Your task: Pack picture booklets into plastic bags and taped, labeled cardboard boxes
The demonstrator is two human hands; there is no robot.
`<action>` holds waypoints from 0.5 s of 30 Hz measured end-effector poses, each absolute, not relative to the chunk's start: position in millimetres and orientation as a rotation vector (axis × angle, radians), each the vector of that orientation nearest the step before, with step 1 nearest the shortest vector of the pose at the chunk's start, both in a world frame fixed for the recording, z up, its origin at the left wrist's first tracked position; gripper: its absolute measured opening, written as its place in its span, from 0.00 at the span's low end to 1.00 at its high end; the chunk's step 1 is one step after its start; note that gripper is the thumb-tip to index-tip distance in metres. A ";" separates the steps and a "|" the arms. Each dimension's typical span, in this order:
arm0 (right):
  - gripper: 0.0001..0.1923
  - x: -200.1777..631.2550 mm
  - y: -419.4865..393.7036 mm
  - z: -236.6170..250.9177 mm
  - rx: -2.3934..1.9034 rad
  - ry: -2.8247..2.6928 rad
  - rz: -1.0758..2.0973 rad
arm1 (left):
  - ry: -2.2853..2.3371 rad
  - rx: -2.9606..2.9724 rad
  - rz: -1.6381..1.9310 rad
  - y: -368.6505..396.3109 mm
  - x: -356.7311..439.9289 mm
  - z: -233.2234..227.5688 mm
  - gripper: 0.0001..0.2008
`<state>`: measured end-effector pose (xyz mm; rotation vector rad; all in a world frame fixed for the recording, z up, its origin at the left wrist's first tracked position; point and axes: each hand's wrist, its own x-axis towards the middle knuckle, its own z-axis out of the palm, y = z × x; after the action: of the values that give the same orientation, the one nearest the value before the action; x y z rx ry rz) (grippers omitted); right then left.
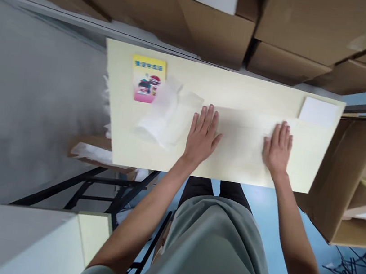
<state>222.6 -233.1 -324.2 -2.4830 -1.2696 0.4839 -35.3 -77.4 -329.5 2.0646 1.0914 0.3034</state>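
My left hand lies flat on a thin, whitish translucent sheet spread over the cream tabletop. Its fingers are stretched out and grip nothing. My right hand rests palm down at the sheet's right part, fingers extended. Left of my left hand is a crumpled piece of the same kind of translucent film, and whether it joins the flat sheet I cannot tell. That film partly covers a booklet with a yellow and pink cover and a cartoon figure.
A white card or small pad lies at the table's right end. Cardboard boxes line the far side. At the right stands an open carton with boxes inside. Black metal legs and a white box are at lower left.
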 end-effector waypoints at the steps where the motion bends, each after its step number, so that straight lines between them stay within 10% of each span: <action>1: 0.31 219.4 -231.6 -318.4 -2.472 -1.258 0.453 | 1.152 2.076 0.350 -72.6 -48.3 -320.7 0.41; 8: 0.17 116.3 -172.1 -271.6 -2.144 -1.141 0.558 | 1.842 1.784 0.600 -25.7 -149.2 -311.5 0.35; 15: 0.29 -72.9 -74.4 -282.8 -1.977 -1.223 0.987 | 1.570 1.663 0.560 -14.3 -205.7 -306.6 0.07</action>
<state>-72.9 -74.4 -282.8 -1.9766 -1.2226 0.9875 -205.7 -14.3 -306.6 1.6626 1.5696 0.5596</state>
